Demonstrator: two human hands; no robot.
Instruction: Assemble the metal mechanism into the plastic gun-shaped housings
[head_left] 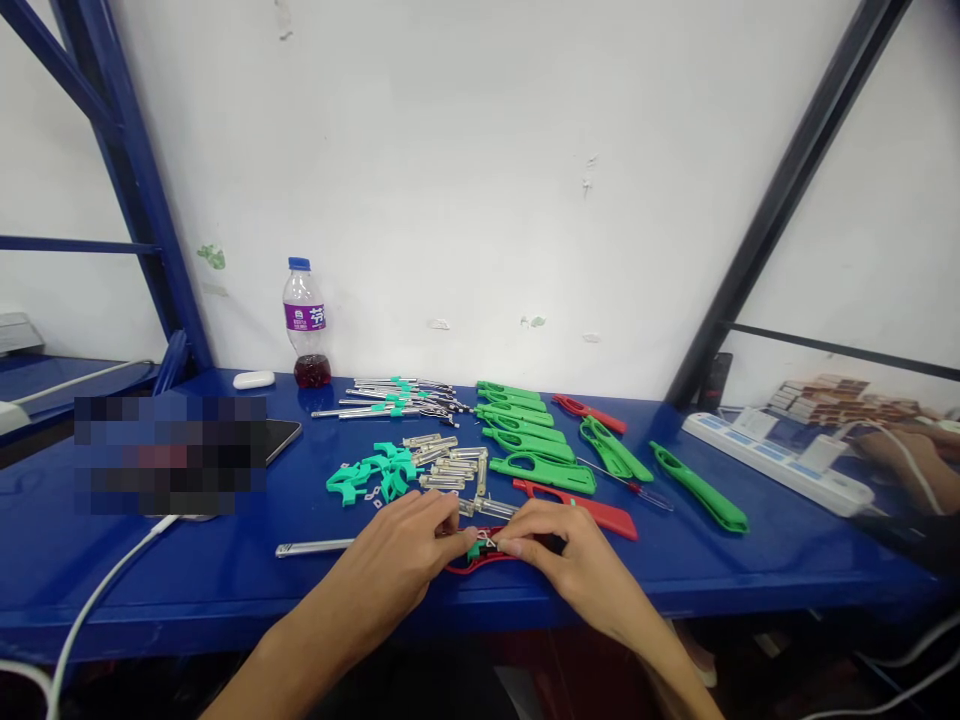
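Observation:
A red lighter shell half [480, 568] lies near the table's front edge, between my two hands. Inside it show a teal trigger [475, 550] and a thin pale wire [487, 541]. My left hand [405, 540] is closed on the shell's left part, thumb by the trigger. With fingertips pinched together at the wire, my right hand [559, 540] covers the shell's right end. A metal lighter tube [313, 547] sticks out left from under my left hand. Just beyond are loose teal triggers [394, 470] and pale, clear-ended parts [450, 470].
Finished-looking tube assemblies [394, 400] lie at the back. Several green lighter shells [544, 472], a red shell [600, 510] and a screwdriver [652, 497] are to the right, before a power strip [780, 465]. A bottle [306, 330] and a cabled phone [281, 440] are left.

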